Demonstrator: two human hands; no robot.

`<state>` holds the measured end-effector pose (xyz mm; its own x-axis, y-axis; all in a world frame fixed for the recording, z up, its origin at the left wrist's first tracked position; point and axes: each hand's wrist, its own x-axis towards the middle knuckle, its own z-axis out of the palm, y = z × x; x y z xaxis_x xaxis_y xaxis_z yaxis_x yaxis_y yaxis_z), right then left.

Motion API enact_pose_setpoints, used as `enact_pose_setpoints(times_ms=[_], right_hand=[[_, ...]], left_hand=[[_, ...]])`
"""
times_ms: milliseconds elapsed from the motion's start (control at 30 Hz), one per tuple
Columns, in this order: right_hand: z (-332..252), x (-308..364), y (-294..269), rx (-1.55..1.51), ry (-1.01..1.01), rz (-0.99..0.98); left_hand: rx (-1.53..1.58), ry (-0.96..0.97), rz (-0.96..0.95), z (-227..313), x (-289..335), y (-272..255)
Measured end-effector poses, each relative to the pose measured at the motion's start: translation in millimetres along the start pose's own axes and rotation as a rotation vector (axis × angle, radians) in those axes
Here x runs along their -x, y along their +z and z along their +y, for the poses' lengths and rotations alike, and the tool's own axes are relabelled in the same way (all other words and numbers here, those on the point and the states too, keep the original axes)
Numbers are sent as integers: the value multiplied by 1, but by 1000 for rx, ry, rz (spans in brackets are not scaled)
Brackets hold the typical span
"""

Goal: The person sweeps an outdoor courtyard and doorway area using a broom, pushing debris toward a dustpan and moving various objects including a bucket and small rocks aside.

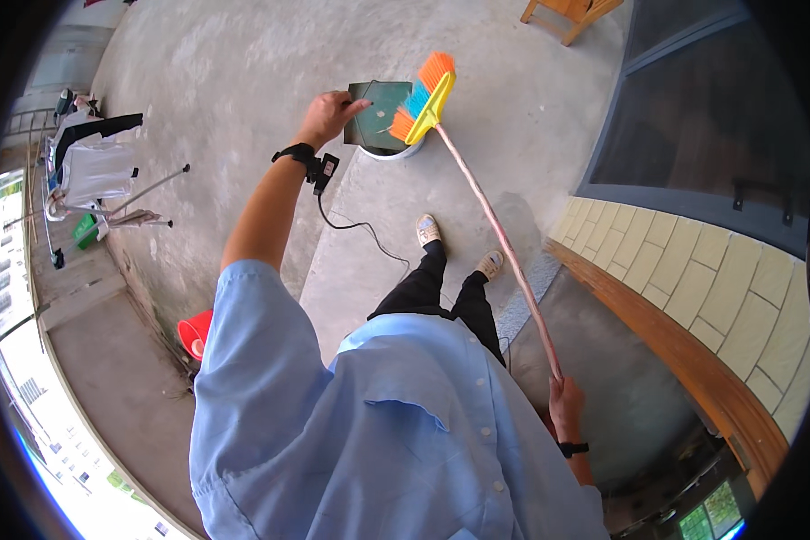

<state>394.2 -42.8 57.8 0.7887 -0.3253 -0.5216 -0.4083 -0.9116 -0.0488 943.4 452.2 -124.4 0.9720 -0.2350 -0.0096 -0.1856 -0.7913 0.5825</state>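
Observation:
My right hand point(565, 407) is wrapped round the end of a long pinkish-brown broom handle, low on the right. The broom point(434, 110) stretches away from me; its yellow head carries orange and blue bristles that face left, against the edge of a dark green dustpan point(382, 106). My left hand point(331, 117) reaches forward with its fingers closed at the dustpan's left side, where a thin dark wire shows. Below the dustpan, the rim of a white bucket point(389, 155) is partly visible; the rest of it is covered.
Concrete floor point(243, 72) surrounds my feet. Clothes hang on a metal rack point(99, 171) at the left, with a red bucket point(195, 333) nearer me. A wooden stool point(571, 13) stands at the far right. A tiled wall point(684, 270) with a wooden ledge point(657, 351) borders the right.

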Motion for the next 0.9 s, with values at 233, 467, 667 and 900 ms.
enact_pose_setpoints(times_ms=[233, 467, 667, 900], right_hand=[[-16, -33, 26, 19, 105, -80], [9, -27, 19, 22, 120, -27], [32, 19, 19, -192, 143, -55], [20, -32, 48, -322, 92, -20]], left_hand=[[7, 314, -315, 44, 43, 29], [-78, 374, -450, 63, 59, 66], [-197, 473, -369, 65, 49, 54], [-127, 447, -168, 56, 23, -9]])
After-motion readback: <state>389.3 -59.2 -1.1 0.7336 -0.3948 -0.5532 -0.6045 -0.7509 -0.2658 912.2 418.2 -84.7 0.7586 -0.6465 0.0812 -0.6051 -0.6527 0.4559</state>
